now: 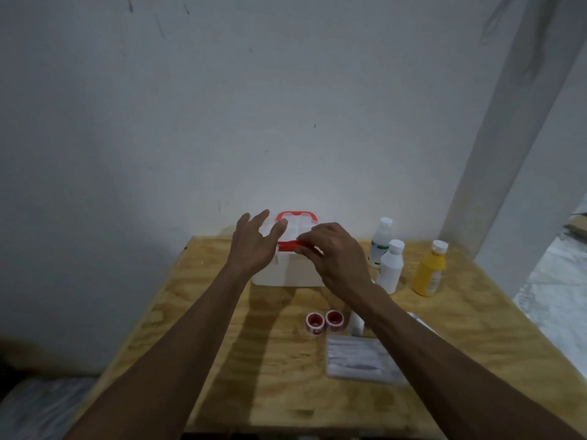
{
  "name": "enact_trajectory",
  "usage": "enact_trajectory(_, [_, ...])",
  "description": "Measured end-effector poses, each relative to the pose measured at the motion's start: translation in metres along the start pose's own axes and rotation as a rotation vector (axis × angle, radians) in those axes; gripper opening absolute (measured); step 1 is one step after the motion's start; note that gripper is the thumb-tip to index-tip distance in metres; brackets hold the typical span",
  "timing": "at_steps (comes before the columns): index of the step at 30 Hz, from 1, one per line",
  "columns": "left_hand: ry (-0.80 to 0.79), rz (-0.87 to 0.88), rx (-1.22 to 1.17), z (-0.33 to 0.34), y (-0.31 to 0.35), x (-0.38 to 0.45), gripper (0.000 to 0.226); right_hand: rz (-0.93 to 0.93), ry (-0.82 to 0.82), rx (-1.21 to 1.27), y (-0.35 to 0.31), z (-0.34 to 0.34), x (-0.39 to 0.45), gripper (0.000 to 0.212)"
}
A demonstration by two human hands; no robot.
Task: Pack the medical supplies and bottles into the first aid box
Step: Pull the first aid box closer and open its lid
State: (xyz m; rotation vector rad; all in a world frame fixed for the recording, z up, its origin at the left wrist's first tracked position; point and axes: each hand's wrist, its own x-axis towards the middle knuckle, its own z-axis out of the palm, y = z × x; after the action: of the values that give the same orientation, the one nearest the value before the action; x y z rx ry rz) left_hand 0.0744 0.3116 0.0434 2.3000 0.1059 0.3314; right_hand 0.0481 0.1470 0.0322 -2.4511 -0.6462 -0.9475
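Nearest the camera: both forearms reach forward over the plywood table (197, 360).

Just below the right forearm lies a flat clear packet of gauze or swabs (359, 357); contents too blurred to name. Soft and light by the look of it; best taken by an edge. A little beyond it, two small red-and-white tape rolls (324, 321) stand side by side, touching or nearly so. Rigid and light; a pinch across the rim should do. A small white item sits beside them, partly hidden by the forearm.

Right hand (333, 258): fingers curled onto the red latch (287, 246) at the front of the lid; appears to pinch it. Left hand (254, 242): fingers spread and straight, holding nothing, hovering just left of that grip over the lid's left side.

First aid box (286, 271): white, hard plastic, under both hands, lid down, red handle (297, 215) just behind the grip. Judgement: opening step; nothing packed yet.

To the right of the grip, well apart from it: two white bottles (389, 265), one behind the other, and a yellow bottle (428, 271), all upright and capped. Likely heaviest items, smooth-sided; grip around the body, not the cap.
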Motion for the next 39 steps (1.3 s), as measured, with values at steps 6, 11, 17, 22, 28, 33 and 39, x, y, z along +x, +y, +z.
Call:
enact_trajectory(6, [0.061,-0.079,-0.167,-0.005,0.0,-0.004,0.067,0.014,-0.004,0.118,-0.001,-0.006,0.007,0.019])
enact_trajectory(11, [0.111,-0.157,-0.305,-0.009,0.002,-0.005,0.07,0.032,0.027,0.147,-0.004,-0.015,0.023,0.019])
enact_trajectory(17, [0.125,-0.152,-0.41,-0.01,0.002,-0.005,0.094,0.083,0.089,0.197,0.005,-0.027,0.076,0.024])
enact_trajectory(22, [0.071,-0.042,-0.157,0.002,-0.005,-0.004,0.092,0.171,0.115,0.2,0.014,-0.021,0.13,0.024])
enact_trajectory(28, [-0.068,0.073,0.244,0.01,-0.016,0.011,0.095,0.264,0.134,0.165,0.031,-0.003,0.171,0.027])
enact_trajectory(33, [-0.13,0.09,0.331,0.009,-0.017,0.013,0.09,0.298,0.172,0.125,0.038,0.014,0.186,0.031])
enact_trajectory(39, [-0.127,0.094,0.383,0.012,-0.02,0.015,0.087,0.267,0.166,0.046,0.05,0.026,0.19,0.026])
